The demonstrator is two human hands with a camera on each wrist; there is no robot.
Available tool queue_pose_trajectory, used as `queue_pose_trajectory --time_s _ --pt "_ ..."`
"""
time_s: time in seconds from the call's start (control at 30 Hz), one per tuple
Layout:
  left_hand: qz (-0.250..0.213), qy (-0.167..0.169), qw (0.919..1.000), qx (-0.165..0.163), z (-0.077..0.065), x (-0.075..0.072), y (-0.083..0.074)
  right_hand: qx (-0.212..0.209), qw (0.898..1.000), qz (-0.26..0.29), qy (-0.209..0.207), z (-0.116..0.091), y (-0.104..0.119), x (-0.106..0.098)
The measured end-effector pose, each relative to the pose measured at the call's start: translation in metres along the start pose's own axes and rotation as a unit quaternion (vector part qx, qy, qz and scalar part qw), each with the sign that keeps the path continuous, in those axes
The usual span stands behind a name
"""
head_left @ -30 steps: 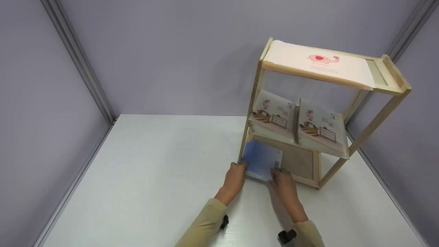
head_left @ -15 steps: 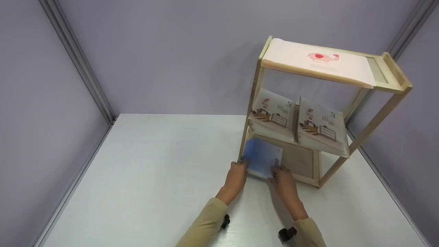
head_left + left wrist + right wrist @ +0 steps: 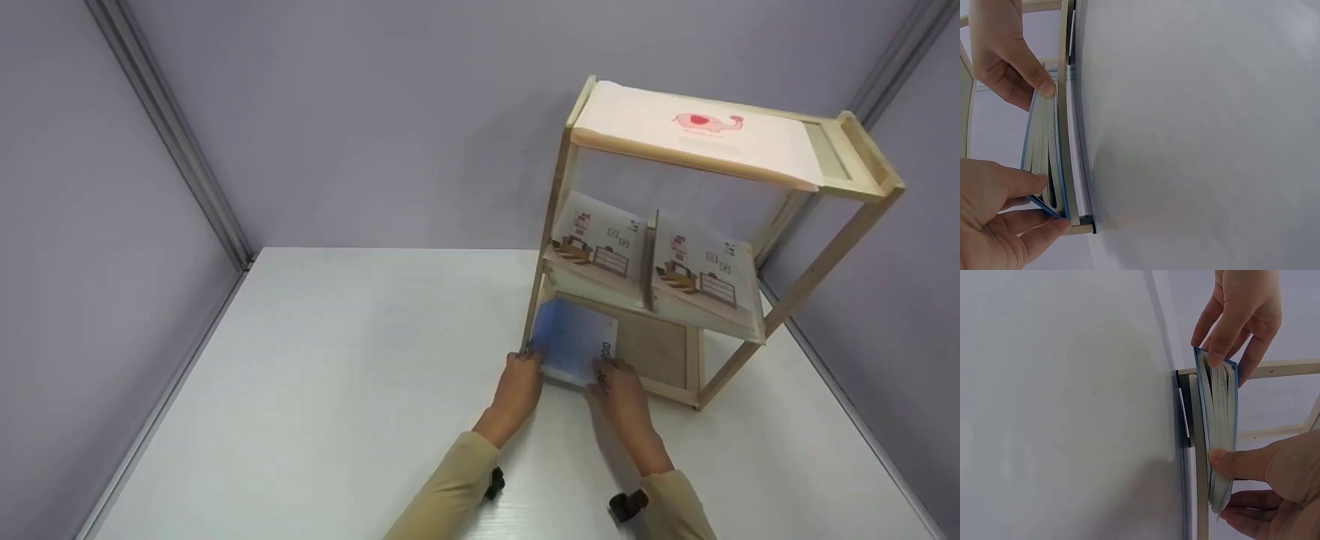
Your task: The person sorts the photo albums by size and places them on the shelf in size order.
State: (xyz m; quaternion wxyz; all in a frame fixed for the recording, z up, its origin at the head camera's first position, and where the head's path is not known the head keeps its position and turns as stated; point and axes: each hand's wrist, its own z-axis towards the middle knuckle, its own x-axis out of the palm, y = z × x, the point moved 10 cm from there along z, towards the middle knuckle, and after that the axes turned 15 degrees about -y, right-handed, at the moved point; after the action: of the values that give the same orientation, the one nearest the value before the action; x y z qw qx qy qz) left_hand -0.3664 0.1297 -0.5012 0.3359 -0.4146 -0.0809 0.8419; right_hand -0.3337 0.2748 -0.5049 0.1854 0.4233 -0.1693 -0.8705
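Note:
A thick book point(image 3: 577, 337) with a blue and white cover and dark lettering lies at the left end of the rack's bottom shelf point(image 3: 660, 352). My left hand point(image 3: 519, 382) grips its left end by the shelf corner. In the left wrist view, that hand's thumb presses the page edges point(image 3: 1044, 135) while its fingers hold the blue cover corner. My right hand point(image 3: 622, 390) pinches the right end, thumb on the page edges point(image 3: 1220, 405) and fingers behind. The book's front edge runs along the shelf's front rail; its underside is hidden.
The wooden rack point(image 3: 814, 277) stands on the white table point(image 3: 360, 360). Above the book, two tilted printed panels point(image 3: 600, 240) form a middle tier. A white cloth point(image 3: 675, 127) with a pink elephant covers the top. Grey walls point(image 3: 375, 112) enclose the table.
The book and both hands have shifted very slightly away from me, deeper onto the bottom shelf. Both hands keep their hold. The head view has tilted a little.

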Motion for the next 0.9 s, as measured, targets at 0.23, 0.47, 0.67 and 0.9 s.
queue_pose_trajectory --time_s 0.23,0.47,0.67,0.9 --pt "-0.001 -0.003 0.9999 0.013 0.0020 0.0009 -0.0028 0.031 0.999 0.020 0.022 0.0016 -0.0045 0.0044" --pt "-0.013 -0.007 0.9999 0.008 0.0019 -0.0010 -0.0025 0.027 0.999 0.019 0.012 0.0042 -0.0044 0.0032" --pt "-0.031 -0.011 0.9994 0.011 0.0008 -0.0025 -0.0029 0.021 1.000 0.018 0.004 0.0047 -0.0032 0.0024" --pt "-0.028 -0.008 0.9995 0.016 0.0000 -0.0005 -0.0021 0.019 1.000 0.020 -0.008 0.0043 -0.0036 0.0031"
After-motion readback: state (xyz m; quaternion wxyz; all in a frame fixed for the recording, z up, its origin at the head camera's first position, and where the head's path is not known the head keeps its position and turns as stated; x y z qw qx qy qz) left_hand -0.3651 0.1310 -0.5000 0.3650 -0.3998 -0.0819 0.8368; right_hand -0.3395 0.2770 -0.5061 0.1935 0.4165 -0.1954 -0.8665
